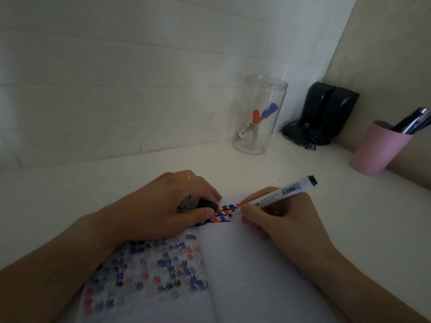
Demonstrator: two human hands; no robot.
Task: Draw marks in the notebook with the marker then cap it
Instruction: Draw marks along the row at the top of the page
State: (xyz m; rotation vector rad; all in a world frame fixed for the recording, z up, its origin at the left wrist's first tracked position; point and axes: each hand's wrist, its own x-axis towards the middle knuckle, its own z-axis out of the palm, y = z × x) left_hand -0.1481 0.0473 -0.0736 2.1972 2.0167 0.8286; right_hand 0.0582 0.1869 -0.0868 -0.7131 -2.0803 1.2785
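Print on the marker (272,196) barrel: a barcode near the tail end, plus small lettering along the white body, too small to read. Black plug at the tail. Your right hand (277,217) is closed around the barrel near the tip in a writing pinch, the tip down on the notebook (245,264) at the top of the right-hand page.

Your left hand (170,206) lies on the upper left page, fingers curled over a small dark rounded cap (207,204), pressed between thumb and fingers. A thin yellow ring (188,177) sits on one finger.

Notebook: open, soft white paper. Rows of blocky marks (224,214) in black, blue and red-orange run between your two hands. The left page (144,276) carries the same pattern, faded and blotchy, as if seen through the sheet.

Desk (93,183): smooth, white, matte. Far side, a clear plastic cylindrical jar (260,115) holds two markers, one with a red cap, one with a blue cap. Beside it on the right, a glossy black device (326,110) with a tangled cord. Further right, a matte pink cup (377,150) with shiny metallic items sticking out.
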